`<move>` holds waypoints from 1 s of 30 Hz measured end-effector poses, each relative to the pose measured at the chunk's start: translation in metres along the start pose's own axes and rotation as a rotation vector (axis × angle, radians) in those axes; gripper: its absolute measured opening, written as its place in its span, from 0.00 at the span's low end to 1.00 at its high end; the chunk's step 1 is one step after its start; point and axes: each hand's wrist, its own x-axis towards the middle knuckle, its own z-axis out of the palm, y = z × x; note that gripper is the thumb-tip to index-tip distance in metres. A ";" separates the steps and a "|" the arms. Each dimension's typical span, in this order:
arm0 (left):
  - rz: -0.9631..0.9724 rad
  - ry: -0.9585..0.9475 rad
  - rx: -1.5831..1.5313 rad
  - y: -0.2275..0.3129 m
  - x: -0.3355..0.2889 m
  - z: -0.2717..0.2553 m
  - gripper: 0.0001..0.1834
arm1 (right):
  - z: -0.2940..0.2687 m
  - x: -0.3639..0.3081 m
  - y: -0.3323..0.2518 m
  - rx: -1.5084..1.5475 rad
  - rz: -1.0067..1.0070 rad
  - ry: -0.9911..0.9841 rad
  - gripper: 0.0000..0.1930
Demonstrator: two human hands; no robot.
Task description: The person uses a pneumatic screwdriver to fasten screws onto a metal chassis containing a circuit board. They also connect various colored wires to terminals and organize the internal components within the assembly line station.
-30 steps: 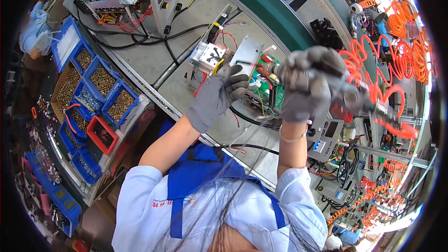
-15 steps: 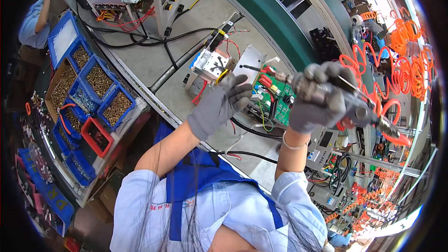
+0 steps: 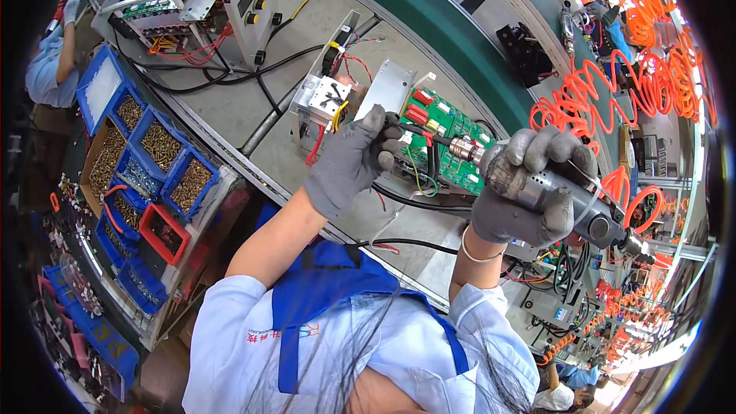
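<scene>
Head view shows the right hand (image 3: pixel 529 192), in a grey glove, closed round a powered driver (image 3: pixel 563 203) with its fingers wrapped over the barrel; the tool's chuck and bit (image 3: pixel 460 149) point toward nine o'clock and meet the green board (image 3: pixel 448 142) near its middle. The left hand (image 3: pixel 356 161), also gloved, lies at nine o'clock of the bit, fingers bent and pressed on the board's near edge among the wires (image 3: pixel 418 165); whether it pinches a wire or only steadies the board I cannot tell. So the board sits between the two hands, touching the left one and touched by the bit, at about ten o'clock from the right fist. Risks, as I judge them: the bit stands at a slant to the board, so it could skid off a screw head and score the green surface or a red part (image 3: pixel 418 111) beside it. Left fingertips are just beside the bit, and a slip would carry it toward them. Loose red and black wires cross under the bit and could be caught and wound up. An orange coiled hose (image 3: pixel 571 103) hangs at twelve o'clock of the right hand and might drag the tool off line. Blue bins (image 3: pixel 165 157) of small hardware sit well apart at nine o'clock.
</scene>
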 end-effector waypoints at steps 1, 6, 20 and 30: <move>0.012 0.052 0.047 0.001 -0.001 0.003 0.17 | 0.000 -0.001 0.000 -0.009 0.005 0.003 0.28; 0.068 0.049 0.040 0.002 -0.003 0.000 0.16 | 0.004 -0.002 0.000 0.017 0.026 -0.032 0.27; -0.054 -0.057 -0.205 0.002 -0.001 -0.018 0.13 | 0.022 -0.004 0.016 -0.051 0.085 -0.006 0.27; -0.031 0.083 -0.074 0.000 0.007 -0.022 0.15 | 0.020 -0.005 0.028 -0.092 0.131 -0.010 0.26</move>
